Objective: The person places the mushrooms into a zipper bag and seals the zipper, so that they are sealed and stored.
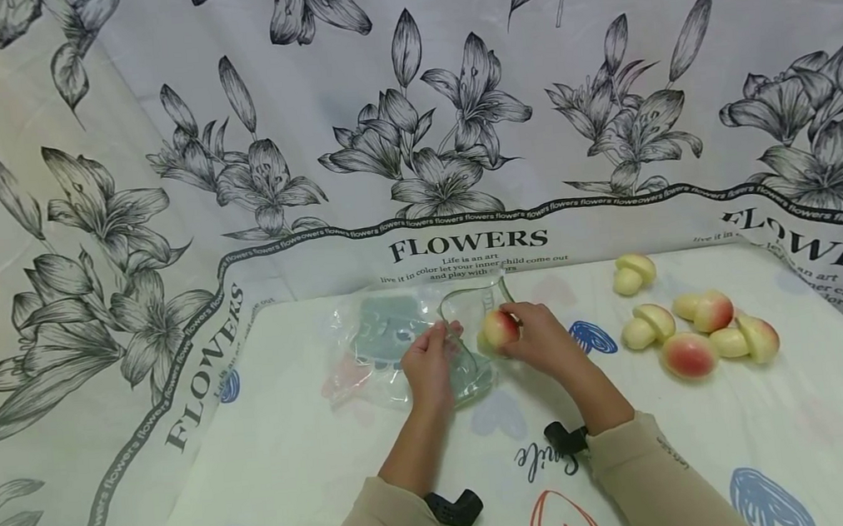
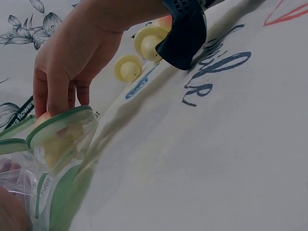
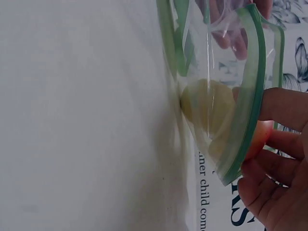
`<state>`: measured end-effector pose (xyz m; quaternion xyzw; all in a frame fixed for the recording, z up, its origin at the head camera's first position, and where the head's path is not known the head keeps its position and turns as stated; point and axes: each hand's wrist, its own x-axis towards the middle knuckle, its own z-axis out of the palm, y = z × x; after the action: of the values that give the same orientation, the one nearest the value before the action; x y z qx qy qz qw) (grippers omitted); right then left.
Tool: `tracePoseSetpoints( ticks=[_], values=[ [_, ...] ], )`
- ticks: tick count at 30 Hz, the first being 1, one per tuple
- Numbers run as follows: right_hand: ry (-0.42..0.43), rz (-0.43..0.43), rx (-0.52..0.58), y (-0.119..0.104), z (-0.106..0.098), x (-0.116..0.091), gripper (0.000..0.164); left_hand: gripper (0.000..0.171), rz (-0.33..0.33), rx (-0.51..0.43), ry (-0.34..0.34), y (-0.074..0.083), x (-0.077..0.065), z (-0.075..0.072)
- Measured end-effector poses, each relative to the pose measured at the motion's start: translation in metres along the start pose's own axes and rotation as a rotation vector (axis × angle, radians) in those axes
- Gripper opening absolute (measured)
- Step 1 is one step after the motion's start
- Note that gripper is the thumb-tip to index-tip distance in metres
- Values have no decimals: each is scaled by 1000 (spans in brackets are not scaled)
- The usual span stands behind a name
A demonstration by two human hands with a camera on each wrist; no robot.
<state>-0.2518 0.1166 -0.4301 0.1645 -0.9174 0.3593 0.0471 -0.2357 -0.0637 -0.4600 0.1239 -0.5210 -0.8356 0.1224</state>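
My right hand [image 1: 541,336] holds a toy mushroom [image 1: 500,328] with a red-tinged cap and pale yellow stem. Seen from the right wrist, its stem end [image 3: 209,106] is inside a clear zip bag [image 3: 248,96] with a green sealing strip, while the red cap sits at the bag's mouth under the fingers. My left hand [image 1: 428,367] pinches the other side of the open bag mouth; the left wrist view shows only a bit of this hand [image 2: 12,211] behind plastic. Both mouth edges stand apart around the mushroom [image 2: 57,144].
Several more toy mushrooms lie in a group on the right of the table, among them one red cap [image 1: 689,356] facing up. Left of the hands lies crinkled clear plastic packaging [image 1: 355,369] over green-tinted bags [image 1: 390,328]. A printed floral cloth [image 1: 440,128] hangs behind the table.
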Motion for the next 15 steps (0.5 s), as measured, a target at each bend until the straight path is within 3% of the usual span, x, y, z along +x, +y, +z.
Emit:
tracePoseSetpoints(
  ticks=[7,15],
  values=[
    [-44,78,15,-3,0,-3,57,31,-3,-13,-5,0,0,0],
    [4,154,95,-7,5,-4,42,29,0,-11,-9,-1,0,0]
  ],
)
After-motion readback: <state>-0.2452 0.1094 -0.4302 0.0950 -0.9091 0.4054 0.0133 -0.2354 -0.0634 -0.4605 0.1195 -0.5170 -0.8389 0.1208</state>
